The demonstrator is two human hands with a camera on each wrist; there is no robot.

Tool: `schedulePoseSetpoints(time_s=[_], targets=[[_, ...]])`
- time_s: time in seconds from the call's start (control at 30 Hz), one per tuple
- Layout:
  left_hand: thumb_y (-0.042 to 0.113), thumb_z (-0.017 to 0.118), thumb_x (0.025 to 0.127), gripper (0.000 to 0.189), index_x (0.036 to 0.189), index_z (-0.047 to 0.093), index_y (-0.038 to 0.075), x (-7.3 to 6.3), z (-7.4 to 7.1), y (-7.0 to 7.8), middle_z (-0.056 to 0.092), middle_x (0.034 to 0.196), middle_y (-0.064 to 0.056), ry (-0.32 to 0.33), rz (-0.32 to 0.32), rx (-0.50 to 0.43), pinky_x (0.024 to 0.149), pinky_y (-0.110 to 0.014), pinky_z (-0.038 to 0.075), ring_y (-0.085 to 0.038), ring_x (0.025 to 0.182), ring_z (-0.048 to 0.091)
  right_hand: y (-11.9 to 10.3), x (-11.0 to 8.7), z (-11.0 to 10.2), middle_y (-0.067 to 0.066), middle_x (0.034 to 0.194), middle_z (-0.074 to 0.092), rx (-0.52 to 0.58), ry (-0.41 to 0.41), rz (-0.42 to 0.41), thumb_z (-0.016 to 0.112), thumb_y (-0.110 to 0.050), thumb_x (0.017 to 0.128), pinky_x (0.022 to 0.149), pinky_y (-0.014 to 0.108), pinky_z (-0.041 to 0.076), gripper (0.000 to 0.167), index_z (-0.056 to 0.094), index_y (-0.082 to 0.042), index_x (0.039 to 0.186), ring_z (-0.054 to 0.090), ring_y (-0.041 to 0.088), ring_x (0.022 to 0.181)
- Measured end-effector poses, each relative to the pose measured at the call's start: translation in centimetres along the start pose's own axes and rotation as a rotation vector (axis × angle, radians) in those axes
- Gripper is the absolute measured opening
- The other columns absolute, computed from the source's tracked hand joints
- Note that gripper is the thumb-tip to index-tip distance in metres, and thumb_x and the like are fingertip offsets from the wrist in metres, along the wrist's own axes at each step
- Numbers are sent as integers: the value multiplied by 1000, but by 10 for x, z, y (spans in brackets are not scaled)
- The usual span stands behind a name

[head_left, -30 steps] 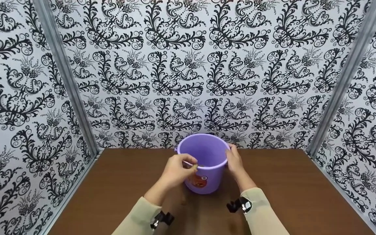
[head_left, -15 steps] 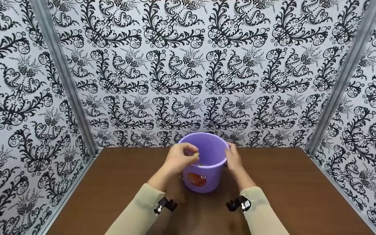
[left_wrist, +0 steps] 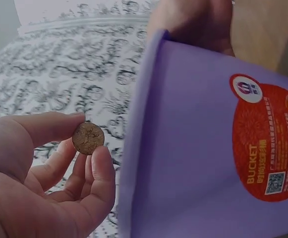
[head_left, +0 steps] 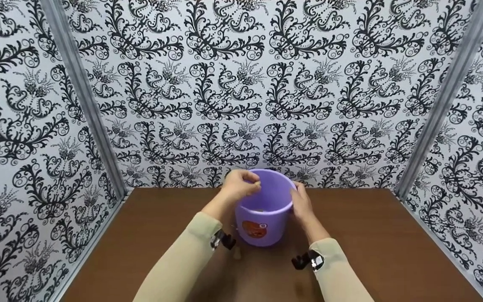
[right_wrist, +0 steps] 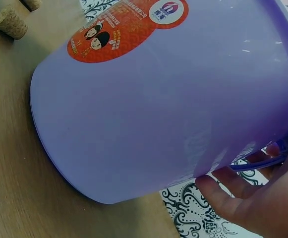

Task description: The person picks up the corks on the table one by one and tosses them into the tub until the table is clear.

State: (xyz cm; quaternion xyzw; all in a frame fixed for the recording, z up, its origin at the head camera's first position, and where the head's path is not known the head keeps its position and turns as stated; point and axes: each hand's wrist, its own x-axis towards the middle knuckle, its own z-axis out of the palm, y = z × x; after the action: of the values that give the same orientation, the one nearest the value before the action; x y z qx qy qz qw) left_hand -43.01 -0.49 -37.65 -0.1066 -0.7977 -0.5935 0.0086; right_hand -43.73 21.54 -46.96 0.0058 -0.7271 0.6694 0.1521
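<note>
A purple plastic bucket (head_left: 276, 226) with a red label (left_wrist: 265, 144) stands upright on the brown table. My left hand (head_left: 239, 185) pinches a cork (left_wrist: 88, 138) between thumb and fingertips, over the left part of the rim. In the left wrist view the cork's round, speckled end faces the camera, just beside the rim. At the bucket's right side my right hand (head_left: 302, 203) grips the rim, its fingers near the purple handle (right_wrist: 260, 163). Most of the bucket's inside is plain purple; its bottom is hidden by the front wall.
One cork (right_wrist: 11, 23) lies on the table (head_left: 170, 235) left of the bucket's base, with part of another cork (right_wrist: 32, 4) beyond it. Patterned black-and-white walls (head_left: 241, 105) enclose the table at the back and both sides.
My left hand has risen from the front rim of the bucket to above its left rim, moving farther from me with the cork. The right hand keeps its hold on the bucket.
</note>
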Motion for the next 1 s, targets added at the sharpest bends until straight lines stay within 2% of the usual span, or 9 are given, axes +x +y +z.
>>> schedulePoseSetpoints(time_s=[0.23,0.43,0.57,0.73,0.87,1.0], targets=[[1,81,84,22,105,78,4,23,9,2,78,101,-11,22,-23,153,68,-26,63,-14,72,69,0,3,-1,29,149,57,-28,11,7,42,-16,109,103,38,42,42,52,-1,146,56,43,129],[4,82,86,20,105,79,5,28,8,0,78,97,-10,28,-39,227,65,-25,61,-13,67,67,3,2,1,30,148,57,-31,1,15,42,-16,108,101,38,43,42,53,-2,146,56,44,129],[9,85,85,25,108,78,5,26,7,-3,79,100,-11,21,-38,210,68,-26,63,-17,74,72,4,2,2,29,149,57,-48,-3,15,42,-16,108,104,40,42,41,53,-3,145,56,44,130],[17,88,85,25,105,76,8,22,2,-4,79,107,-11,55,-32,199,70,-28,62,-23,81,74,3,1,2,29,148,58,-110,2,-6,41,-16,108,104,41,44,40,53,-1,144,57,44,128],[15,85,86,24,106,75,7,19,-2,-2,79,109,-12,61,-15,157,70,-27,62,-29,88,75,2,2,2,30,146,59,-108,8,1,41,-16,109,100,39,45,40,53,-2,143,58,44,126],[11,84,86,25,108,75,5,11,-7,1,77,107,-11,78,23,131,76,-30,63,-27,91,74,4,3,0,29,147,58,-89,1,19,41,-18,109,101,40,45,41,53,-3,145,58,43,127]])
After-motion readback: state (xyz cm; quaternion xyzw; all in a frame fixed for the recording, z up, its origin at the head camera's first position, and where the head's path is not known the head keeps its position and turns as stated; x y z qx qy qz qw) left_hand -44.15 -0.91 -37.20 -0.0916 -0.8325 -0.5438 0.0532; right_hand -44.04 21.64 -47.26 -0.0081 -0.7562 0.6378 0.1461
